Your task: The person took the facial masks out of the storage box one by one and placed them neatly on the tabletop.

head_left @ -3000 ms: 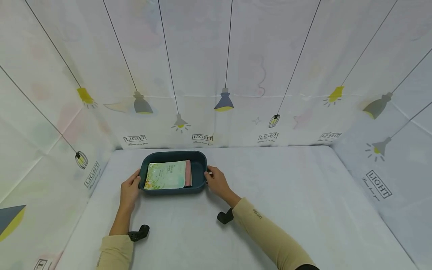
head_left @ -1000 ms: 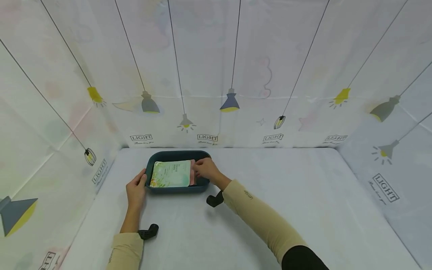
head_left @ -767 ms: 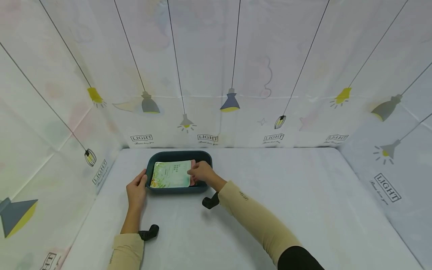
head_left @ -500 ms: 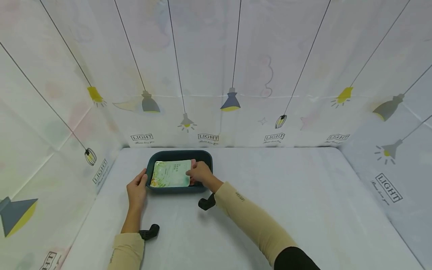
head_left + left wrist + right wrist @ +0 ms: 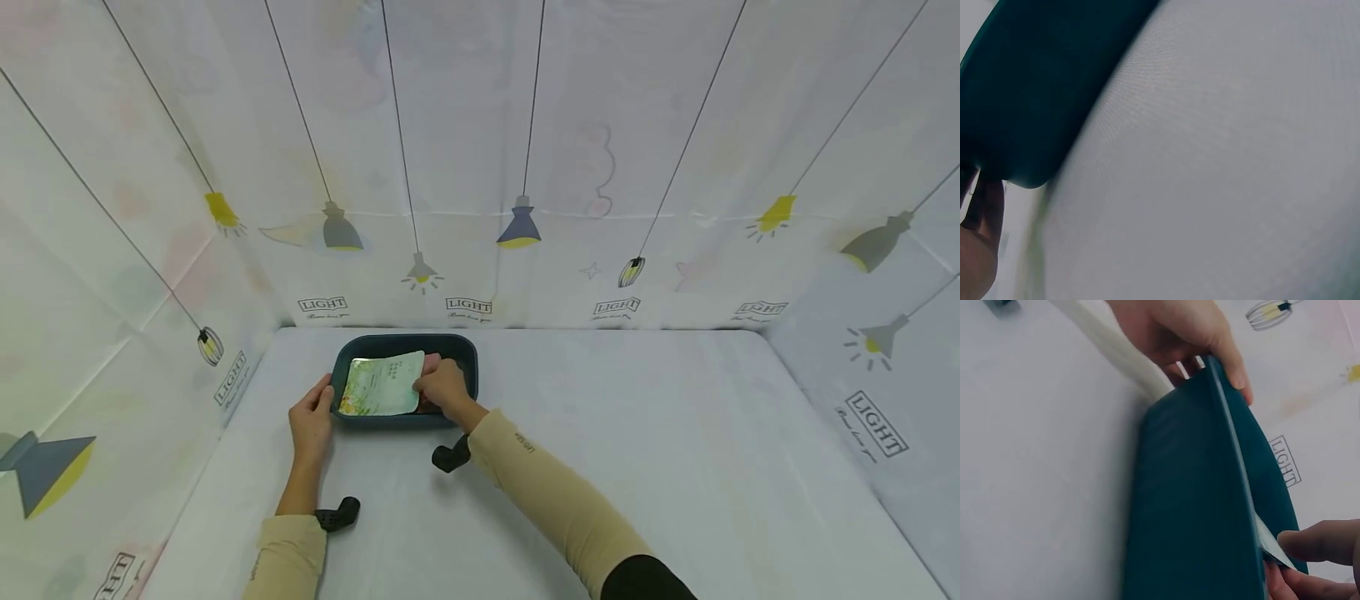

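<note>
A dark green rectangular tray [image 5: 405, 422] rests on the table. My left hand [image 5: 310, 425] grips its left end, thumb at the rim; in the left wrist view its fingers [image 5: 988, 209] lie against the tray's outside. In the tray is a flat pale-green sachet [image 5: 381, 387] with a floral print at its lower left. My right hand [image 5: 446, 388] pinches the sachet's right edge; the right wrist view has the thumb on top, fingers below, and the sachet [image 5: 1270, 542] slanting up at the tray's rim. A pink sachet [image 5: 431, 363] shows partly behind the right hand.
White cloth covers the table [image 5: 637, 450], which meets a printed fabric backdrop [image 5: 555, 275] behind and at both sides. Black wrist-worn cameras sit at the left wrist [image 5: 337, 515] and right wrist [image 5: 452, 455].
My right hand has gone from the tray's right rim into the tray and taken the green sachet's right edge. The sachet now lies turned and lifted at that side. The left hand keeps its grip.
</note>
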The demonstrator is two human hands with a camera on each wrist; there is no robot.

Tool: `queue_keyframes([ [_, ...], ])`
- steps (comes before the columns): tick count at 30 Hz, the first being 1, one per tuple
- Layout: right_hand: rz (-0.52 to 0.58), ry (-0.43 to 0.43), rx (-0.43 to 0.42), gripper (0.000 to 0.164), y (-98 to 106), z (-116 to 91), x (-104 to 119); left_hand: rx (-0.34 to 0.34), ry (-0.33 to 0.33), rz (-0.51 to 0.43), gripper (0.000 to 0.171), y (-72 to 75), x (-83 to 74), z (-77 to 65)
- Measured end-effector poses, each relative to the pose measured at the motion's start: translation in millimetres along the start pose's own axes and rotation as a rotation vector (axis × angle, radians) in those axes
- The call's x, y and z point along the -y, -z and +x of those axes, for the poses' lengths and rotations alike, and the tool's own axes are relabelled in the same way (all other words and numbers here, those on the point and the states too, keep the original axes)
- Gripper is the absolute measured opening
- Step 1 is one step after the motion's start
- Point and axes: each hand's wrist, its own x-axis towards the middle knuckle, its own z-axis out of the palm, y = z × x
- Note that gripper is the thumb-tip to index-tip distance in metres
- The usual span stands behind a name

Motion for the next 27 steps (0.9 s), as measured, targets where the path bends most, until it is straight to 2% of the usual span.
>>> queue_keyframes([
  [5, -0.076, 0.023, -0.052, 0.014, -5.2, -1.7, 0.8, -0.003, -0.01, 0.005, 0.042, -1.5, -0.4, -0.9],
  [9, -0.067, -0.006, -0.076, 0.012, -7.0, -1.8, 0.9, -0.004, -0.012, 0.014, 0.042, -1.6, -0.1, -1.6],
  [13, -0.027, -0.017, -0.077, 0.01, -4.4, -3.1, 2.0, -0.004, -0.007, 0.01, 0.042, -1.6, -0.2, -2.3],
  [18, 0.046, 0.008, -0.072, 0.009, 2.0, -2.7, 4.9, -0.005, -0.019, 0.006, 0.041, -1.5, -1.9, -3.0],
  [22, 0.108, 0.03, -0.049, 0.018, 9.6, -1.1, 7.5, 0.0, -0.035, 0.01, 0.041, -0.9, -2.8, -3.1],
  [27, 0.174, 0.007, -0.007, 0.025, 25.5, 0.4, 11.4, -0.008, -0.034, 0.02, 0.039, -1.1, -2.3, -1.7],
])
